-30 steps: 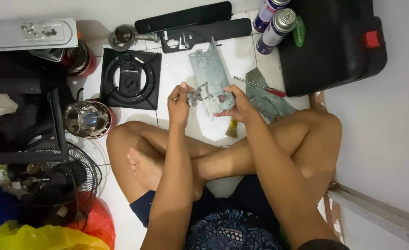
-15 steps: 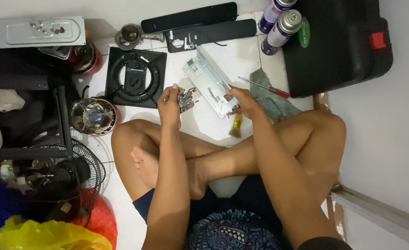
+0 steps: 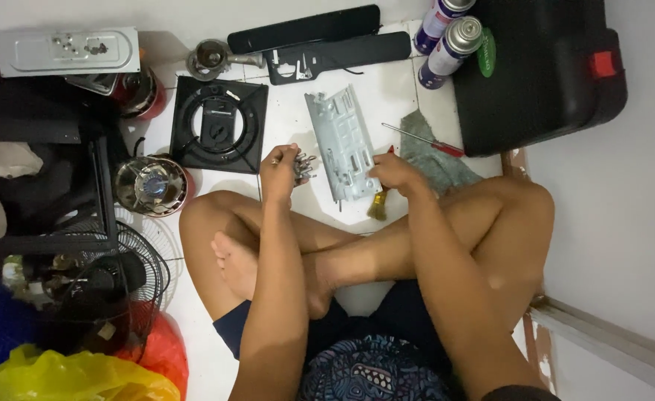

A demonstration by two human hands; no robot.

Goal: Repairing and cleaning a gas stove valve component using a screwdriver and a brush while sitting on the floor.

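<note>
I sit cross-legged on a white tiled floor. A grey perforated metal plate (image 3: 340, 141) lies flat on the floor in front of my legs. My right hand (image 3: 393, 172) grips its lower right edge. My left hand (image 3: 280, 169) is just left of the plate, closed around a small silvery metal part (image 3: 304, 165) that sticks out toward the plate. A small brush (image 3: 378, 207) lies under my right wrist, partly hidden.
Left of the plate lie a black square stove top (image 3: 219, 125) and a round burner head (image 3: 151, 186). To the right are a red-handled screwdriver (image 3: 425, 139), grey cloth (image 3: 437, 162), two spray cans (image 3: 452, 46) and a black case (image 3: 544, 70). A fan guard (image 3: 131, 263) is at lower left.
The metal plate, held up in both hands a second ago, now lies on the floor. My left hand has come off it with the small metal part.
</note>
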